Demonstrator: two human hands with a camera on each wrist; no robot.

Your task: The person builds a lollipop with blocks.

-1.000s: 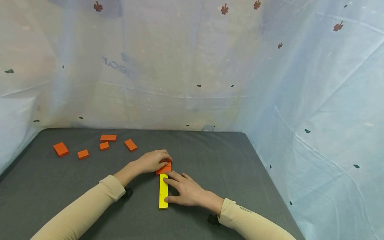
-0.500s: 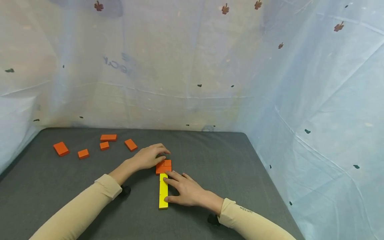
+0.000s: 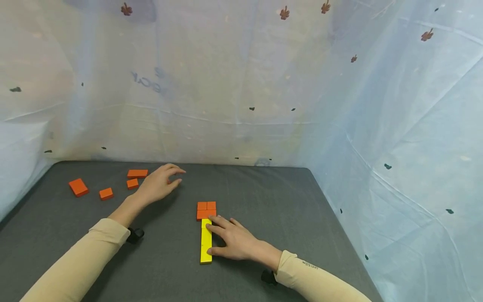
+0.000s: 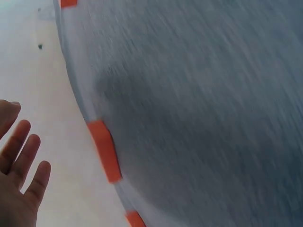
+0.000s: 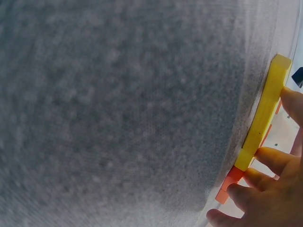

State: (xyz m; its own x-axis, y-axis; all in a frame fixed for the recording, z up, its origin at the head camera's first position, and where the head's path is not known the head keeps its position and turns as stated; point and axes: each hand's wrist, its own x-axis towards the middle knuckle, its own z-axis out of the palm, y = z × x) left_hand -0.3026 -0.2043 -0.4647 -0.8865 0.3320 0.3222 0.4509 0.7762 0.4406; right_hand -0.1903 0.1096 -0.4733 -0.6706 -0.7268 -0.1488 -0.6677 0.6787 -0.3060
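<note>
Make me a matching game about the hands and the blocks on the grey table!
Things:
1. left hand
2. right hand
3. yellow strip
4. orange patch

Clues:
A. long and narrow
B. near the loose orange blocks
C. squarish, at the far end of the yellow strip
D. touching the yellow strip's right side

Right pairs: 1-B, 2-D, 3-A, 4-C

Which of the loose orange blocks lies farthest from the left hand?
The broad orange block, leftmost in the head view; the other loose blocks lie to its right, nearer the left hand.
</note>
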